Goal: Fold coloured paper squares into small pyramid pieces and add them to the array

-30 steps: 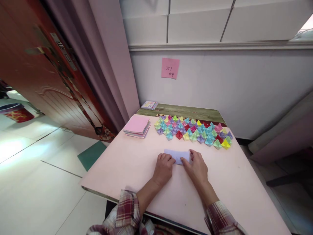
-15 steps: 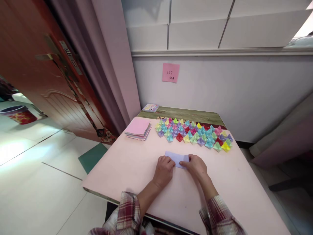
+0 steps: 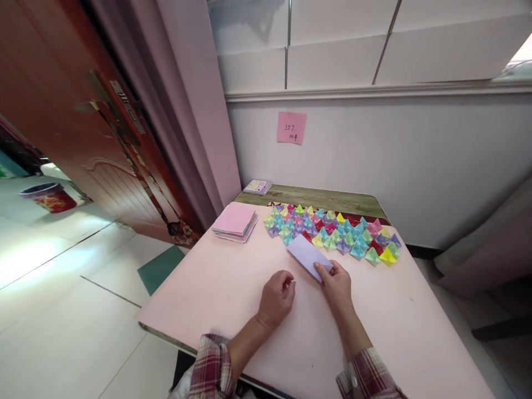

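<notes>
A lavender sheet of origami paper (image 3: 305, 255), folded into a rectangle, is tilted up off the table. My right hand (image 3: 337, 284) pinches its lower right end, thumb on top. To the left, my left hand (image 3: 276, 299) is apart from the paper, fingers loosely curled and thumb separated, with nothing in it. Beyond the paper, rows of small folded paper pieces (image 3: 330, 243) in many colours stand close together; the sheet's upper edge overlaps the view of the nearest ones. A stack of square paper (image 3: 235, 219), pink on top, lies at the left.
A pink cover (image 3: 199, 293) lies over the wooden table (image 3: 324, 198). A small pack (image 3: 257, 187) sits at the back left corner. On the wall hangs a pink note (image 3: 291, 128). A green sheet (image 3: 160, 270) and a red bin (image 3: 49, 198) are on the floor near the door (image 3: 54, 111).
My left hand has let go of the lavender paper and moved slightly down. The right hand has raised and turned the paper, its free end now pointing to the upper left.
</notes>
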`<action>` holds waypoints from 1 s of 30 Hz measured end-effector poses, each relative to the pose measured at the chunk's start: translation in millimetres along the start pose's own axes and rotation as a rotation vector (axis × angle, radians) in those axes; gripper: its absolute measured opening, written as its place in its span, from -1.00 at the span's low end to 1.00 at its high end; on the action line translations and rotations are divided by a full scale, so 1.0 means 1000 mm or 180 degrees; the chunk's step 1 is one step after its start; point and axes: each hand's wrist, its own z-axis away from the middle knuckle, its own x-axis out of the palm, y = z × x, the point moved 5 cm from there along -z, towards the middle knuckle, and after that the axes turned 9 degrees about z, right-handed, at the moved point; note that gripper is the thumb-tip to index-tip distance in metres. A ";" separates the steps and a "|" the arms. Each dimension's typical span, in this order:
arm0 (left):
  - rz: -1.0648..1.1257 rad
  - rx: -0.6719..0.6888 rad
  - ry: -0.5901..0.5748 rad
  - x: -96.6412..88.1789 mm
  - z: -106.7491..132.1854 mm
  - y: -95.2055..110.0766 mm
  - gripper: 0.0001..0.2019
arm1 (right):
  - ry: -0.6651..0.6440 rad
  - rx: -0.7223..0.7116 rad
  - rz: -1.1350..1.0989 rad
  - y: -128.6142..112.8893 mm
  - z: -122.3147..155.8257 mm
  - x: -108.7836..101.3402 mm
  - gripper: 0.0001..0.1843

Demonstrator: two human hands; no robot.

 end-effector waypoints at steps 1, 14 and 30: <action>0.0347 -0.0367 -0.0005 0.005 -0.004 -0.003 -0.86 | 0.0039 0.0128 -0.0369 0.004 -0.001 0.002 -0.54; 0.3191 -0.1740 0.0547 0.053 -0.073 -0.024 -0.65 | 0.0479 0.0247 -0.0389 0.002 -0.010 -0.012 -0.43; 0.3041 -0.1989 -0.0046 0.058 -0.069 -0.041 -0.64 | -0.0161 0.0443 -0.0876 -0.001 -0.012 0.010 -0.60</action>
